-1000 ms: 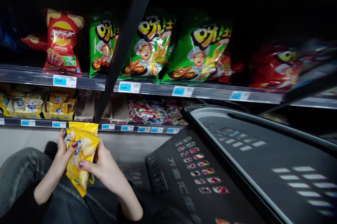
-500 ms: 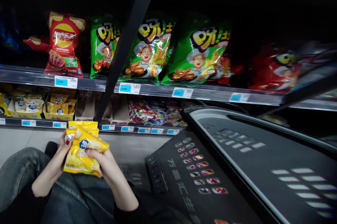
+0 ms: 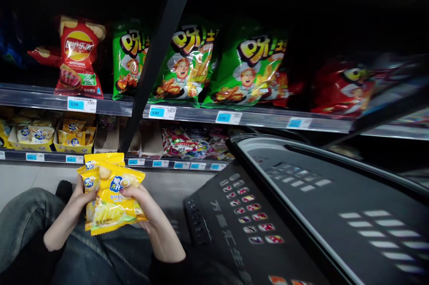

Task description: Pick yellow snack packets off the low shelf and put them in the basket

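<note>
Several yellow snack packets (image 3: 117, 204) are fanned out in front of my knees, the front one facing me. My left hand (image 3: 79, 200) is closed on the packets behind, its thumb pressed on their face at the left edge. At the right edge of the front packet, my right hand (image 3: 142, 200) pinches it with the thumb on top; its other fingers are hidden behind. On the bottom shelf beyond my hands, an open box (image 3: 75, 145) holds similar yellow packets. Beside it stands a box (image 3: 31, 143) of paler packets.
A dark grey shopping basket (image 3: 284, 178) with slotted sides stands close on my right. Above, a shelf edge (image 3: 201, 115) bears green snack bags (image 3: 248, 75) and a red chip bag (image 3: 80, 59). A slanting black post (image 3: 164, 48) divides the shelves.
The front packet has shifted right and turned more upright in my right hand, uncovering more of those behind it. My left thumb now lies over the packets. The view has moved slightly.
</note>
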A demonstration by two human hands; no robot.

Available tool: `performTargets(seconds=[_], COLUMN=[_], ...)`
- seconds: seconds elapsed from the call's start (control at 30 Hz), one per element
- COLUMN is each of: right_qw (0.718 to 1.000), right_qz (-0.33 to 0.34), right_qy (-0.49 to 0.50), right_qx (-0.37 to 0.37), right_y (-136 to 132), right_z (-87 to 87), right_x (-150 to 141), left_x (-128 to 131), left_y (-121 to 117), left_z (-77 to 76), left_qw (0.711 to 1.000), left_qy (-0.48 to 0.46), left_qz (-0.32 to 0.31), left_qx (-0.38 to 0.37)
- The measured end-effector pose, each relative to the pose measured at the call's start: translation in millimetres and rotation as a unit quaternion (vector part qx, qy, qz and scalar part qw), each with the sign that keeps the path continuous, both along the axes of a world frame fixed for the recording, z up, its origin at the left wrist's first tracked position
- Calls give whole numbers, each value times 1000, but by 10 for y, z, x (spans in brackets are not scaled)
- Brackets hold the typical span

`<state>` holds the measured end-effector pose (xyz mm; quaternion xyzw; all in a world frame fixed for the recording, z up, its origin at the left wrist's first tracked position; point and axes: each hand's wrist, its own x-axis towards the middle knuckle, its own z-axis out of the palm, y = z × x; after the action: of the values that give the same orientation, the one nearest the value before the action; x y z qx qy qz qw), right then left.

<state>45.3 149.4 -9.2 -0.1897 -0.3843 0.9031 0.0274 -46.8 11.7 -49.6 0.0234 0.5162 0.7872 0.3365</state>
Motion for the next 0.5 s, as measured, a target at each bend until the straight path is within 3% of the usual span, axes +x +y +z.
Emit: performTargets(seconds=[0.17, 0.3, 0.37, 0.43, 0.5], right_qw=[995, 969, 908, 792, 669], right_qz=[-61, -186, -255, -275, -254], right_qy=[12, -22, -63, -104, -137], right_qx=[72, 164, 325, 535, 685], right_y=[38, 125, 64, -120, -385], right_z=[45, 190, 284, 332, 305], right_x=[14, 112, 170, 191, 157], left_x=[-44, -64, -39, -1, 26], left_y=[44, 49, 63, 86, 112], left_z=[-33, 22, 42, 26, -33], left_qw=[996, 993, 984, 970, 964], left_qy=[-27, 31, 90, 144, 164], left_qz=[81, 113, 144, 170, 171], left_qx=[0, -14, -47, -97, -124])
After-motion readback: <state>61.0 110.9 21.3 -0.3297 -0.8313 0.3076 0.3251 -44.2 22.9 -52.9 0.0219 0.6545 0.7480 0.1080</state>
